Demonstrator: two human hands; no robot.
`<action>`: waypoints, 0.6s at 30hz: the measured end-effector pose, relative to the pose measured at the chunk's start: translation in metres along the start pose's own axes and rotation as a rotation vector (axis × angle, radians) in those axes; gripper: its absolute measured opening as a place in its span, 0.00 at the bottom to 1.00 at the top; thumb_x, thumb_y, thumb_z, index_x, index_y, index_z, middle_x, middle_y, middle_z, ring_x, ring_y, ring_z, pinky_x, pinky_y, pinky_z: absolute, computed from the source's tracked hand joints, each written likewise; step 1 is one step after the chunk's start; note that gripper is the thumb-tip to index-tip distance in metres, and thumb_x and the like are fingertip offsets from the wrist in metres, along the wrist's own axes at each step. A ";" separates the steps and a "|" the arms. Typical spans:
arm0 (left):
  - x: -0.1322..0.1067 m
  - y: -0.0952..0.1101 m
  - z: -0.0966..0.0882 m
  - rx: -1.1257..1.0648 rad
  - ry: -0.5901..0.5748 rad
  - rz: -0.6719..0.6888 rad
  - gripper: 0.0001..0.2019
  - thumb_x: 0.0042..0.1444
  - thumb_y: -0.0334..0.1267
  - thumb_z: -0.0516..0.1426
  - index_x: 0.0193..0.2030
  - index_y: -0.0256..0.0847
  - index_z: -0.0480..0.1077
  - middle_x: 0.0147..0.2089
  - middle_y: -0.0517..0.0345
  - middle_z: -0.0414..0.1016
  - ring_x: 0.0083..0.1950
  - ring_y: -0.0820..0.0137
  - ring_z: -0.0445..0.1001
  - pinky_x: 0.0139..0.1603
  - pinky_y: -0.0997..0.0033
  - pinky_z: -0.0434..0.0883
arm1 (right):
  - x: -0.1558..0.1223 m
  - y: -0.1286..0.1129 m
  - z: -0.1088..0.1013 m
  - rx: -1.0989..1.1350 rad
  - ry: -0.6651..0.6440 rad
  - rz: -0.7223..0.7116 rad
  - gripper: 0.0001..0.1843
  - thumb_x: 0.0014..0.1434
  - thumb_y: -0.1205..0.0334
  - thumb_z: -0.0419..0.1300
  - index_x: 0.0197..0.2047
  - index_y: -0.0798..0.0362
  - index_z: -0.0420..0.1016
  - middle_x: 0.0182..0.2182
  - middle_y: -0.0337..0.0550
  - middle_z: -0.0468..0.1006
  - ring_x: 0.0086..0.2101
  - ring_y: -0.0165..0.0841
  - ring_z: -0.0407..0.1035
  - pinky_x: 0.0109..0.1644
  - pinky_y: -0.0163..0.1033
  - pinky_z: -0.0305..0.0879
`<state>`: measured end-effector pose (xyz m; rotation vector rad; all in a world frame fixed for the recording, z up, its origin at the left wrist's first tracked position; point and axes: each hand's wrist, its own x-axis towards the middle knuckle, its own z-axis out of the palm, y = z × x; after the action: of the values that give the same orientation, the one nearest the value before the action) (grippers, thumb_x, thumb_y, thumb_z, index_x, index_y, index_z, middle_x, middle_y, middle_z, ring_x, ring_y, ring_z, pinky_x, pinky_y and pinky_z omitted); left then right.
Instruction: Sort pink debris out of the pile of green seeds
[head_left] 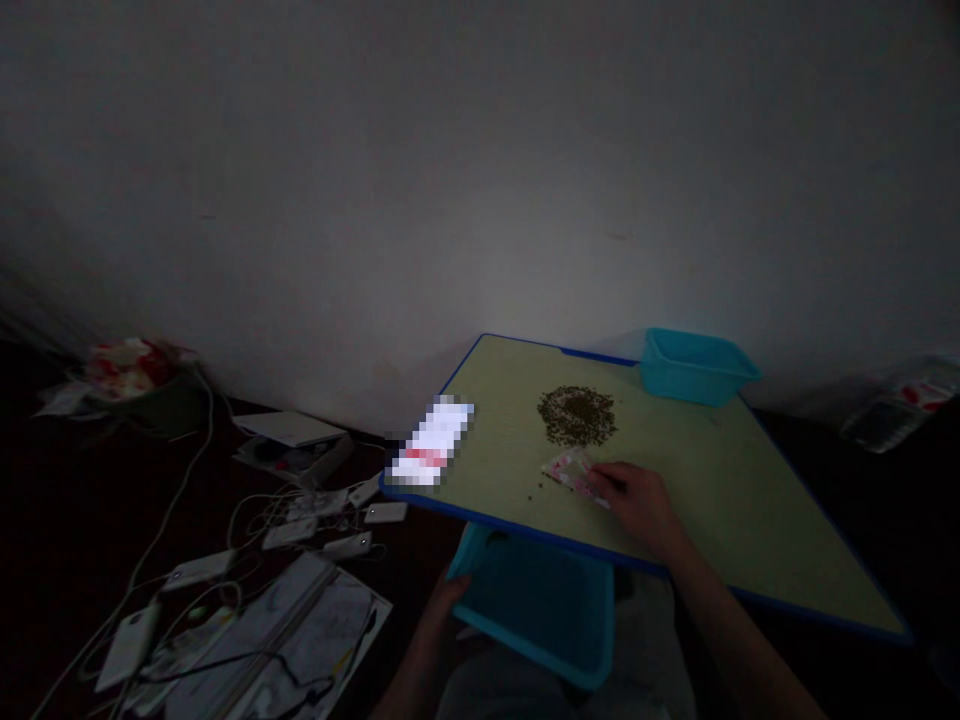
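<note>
Nearest the wearer, the left hand (444, 606) had its thumb over the side rim of a blue tray (532, 605); its other fingers were hidden, presumably curled underneath, so how far they closed could not be told. The tray lay to the right of that thumb, above the lap, its far side tucked beneath the edge of the folding table (675, 450), probably so that its open top sat close against that edge.

Further out, the right hand (640, 502) rested low over the tabletop, its thumb and fingers drawn together in a narrow pinch on one end of a pink-and-white piece (568, 467). The grip was at the end nearer the wrist, which seemed to leave the other end free toward the grains. Whether the piece was a packet or a card could not be told.

A few stray grains (530, 498) lay left of the pinching fingers. Just beyond them spread the pile of small dark grains (577, 415), gathered perhaps to stay within easy reach. Well left of the fingers was a bright, blurred-out panel (435, 443) at the table's edge. Farthest, beyond and right of the fingertips, a blue basket (690, 372) stood at the back corner, maybe to keep it out of the way.
</note>
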<state>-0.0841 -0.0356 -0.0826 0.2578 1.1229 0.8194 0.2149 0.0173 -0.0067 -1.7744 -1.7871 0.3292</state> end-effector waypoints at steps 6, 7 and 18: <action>0.001 0.001 -0.001 -0.004 0.000 -0.003 0.39 0.53 0.50 0.61 0.71 0.46 0.56 0.69 0.39 0.66 0.67 0.43 0.67 0.58 0.41 0.70 | -0.008 -0.023 0.009 0.079 -0.094 -0.077 0.15 0.66 0.57 0.57 0.42 0.51 0.85 0.35 0.46 0.85 0.35 0.38 0.77 0.39 0.38 0.67; 0.003 0.001 -0.002 -0.004 0.013 -0.007 0.38 0.53 0.50 0.61 0.70 0.45 0.57 0.69 0.38 0.66 0.67 0.43 0.67 0.58 0.41 0.70 | -0.012 -0.026 0.009 0.103 -0.112 -0.090 0.14 0.66 0.57 0.57 0.42 0.50 0.85 0.35 0.45 0.84 0.35 0.38 0.77 0.39 0.38 0.66; -0.001 0.004 0.005 0.014 0.095 -0.055 0.35 0.54 0.49 0.60 0.68 0.40 0.61 0.64 0.37 0.72 0.65 0.43 0.70 0.59 0.41 0.70 | -0.033 -0.041 0.005 0.259 -0.278 -0.207 0.12 0.66 0.57 0.59 0.41 0.49 0.85 0.32 0.42 0.82 0.33 0.34 0.75 0.38 0.36 0.66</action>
<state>-0.0823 -0.0319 -0.0776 0.2005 1.2200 0.7817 0.1756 -0.0162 0.0047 -1.4041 -1.9952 0.7146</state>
